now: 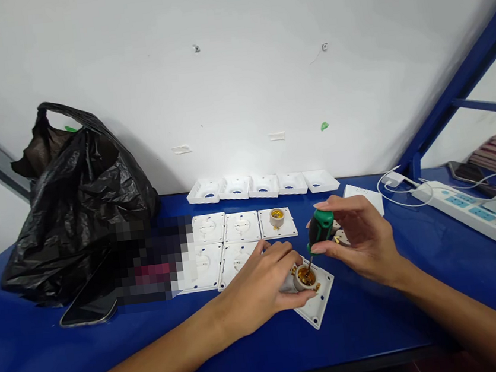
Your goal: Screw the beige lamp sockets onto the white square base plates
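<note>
Right hand [364, 241] pinches a green-and-black screwdriver [321, 230], shaft entering the near round white brass-lined socket [302, 282]; left hand [263, 286] clasps that socket. The leaning screwdriver could slip, scoring brass.

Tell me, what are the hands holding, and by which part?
The right hand holds the screwdriver by its green-and-black handle; the left hand grips the round socket by its sides.

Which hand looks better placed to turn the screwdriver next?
Probably the right hand: it grips the green-and-black screwdriver, which reaches into the lampholder. The left hand is busy holding that lampholder.
</note>
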`<state>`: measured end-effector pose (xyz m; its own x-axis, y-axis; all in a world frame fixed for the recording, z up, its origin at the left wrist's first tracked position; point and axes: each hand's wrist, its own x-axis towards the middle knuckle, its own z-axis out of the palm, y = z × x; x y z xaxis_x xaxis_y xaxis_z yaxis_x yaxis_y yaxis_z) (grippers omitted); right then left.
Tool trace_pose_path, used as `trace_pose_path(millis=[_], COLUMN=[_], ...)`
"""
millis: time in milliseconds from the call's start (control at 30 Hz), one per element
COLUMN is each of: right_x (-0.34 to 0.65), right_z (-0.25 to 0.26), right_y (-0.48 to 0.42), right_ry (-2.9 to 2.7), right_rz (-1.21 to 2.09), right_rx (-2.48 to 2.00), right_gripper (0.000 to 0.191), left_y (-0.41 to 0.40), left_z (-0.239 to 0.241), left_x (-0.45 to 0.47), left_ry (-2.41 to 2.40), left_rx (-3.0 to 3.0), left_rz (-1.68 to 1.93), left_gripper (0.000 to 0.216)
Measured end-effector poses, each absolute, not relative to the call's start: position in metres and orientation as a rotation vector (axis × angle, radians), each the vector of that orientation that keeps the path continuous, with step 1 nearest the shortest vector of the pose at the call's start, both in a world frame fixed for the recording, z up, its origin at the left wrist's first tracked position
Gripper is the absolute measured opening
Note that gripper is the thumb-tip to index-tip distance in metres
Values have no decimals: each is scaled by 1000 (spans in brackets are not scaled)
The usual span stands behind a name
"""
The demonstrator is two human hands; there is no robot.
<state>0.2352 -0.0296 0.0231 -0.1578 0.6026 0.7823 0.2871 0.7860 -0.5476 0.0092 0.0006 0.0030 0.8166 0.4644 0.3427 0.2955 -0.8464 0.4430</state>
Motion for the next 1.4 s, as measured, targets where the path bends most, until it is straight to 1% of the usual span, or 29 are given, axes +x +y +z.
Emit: trace_pose_path(millis=[267, 467, 533, 667, 833, 967, 1133, 1267, 1400], right_x=[233, 237, 239, 239, 237, 238, 239, 239, 241], right_z=[25, 25, 26, 30, 34, 30, 28, 27, 20], right_y=[-29, -32, -35, -37, -35, -37, -37, -38, -38], right_ry=[-1622, -1755, -1852, -1924, -1923, -1897, -1835, -1906, -1881], right_rz=[446, 333, 308, 363, 280, 308, 236, 316, 246], right_rx=[-716, -653, -687, -716, -623, -724, -732, -735, -794], right_gripper=[63, 74, 73, 65, 73, 62, 73, 66, 70], left_y=[0, 1, 1, 1, 2, 3, 3, 2, 3], left_z=[3, 4, 4, 4, 3, 2, 3, 4, 3], left_x=[9, 9, 9, 9, 10, 10, 9, 10, 10], left_ry=[584, 564, 559, 567, 580, 567, 572, 576, 556], left_rx=[2636, 2629, 2627, 2620, 2644, 2624, 2609, 2609, 2606], left_rz=[616, 602, 593, 598, 582, 579, 583, 575, 570], left_gripper=[32, 31, 30, 31, 31, 30, 32, 31, 31])
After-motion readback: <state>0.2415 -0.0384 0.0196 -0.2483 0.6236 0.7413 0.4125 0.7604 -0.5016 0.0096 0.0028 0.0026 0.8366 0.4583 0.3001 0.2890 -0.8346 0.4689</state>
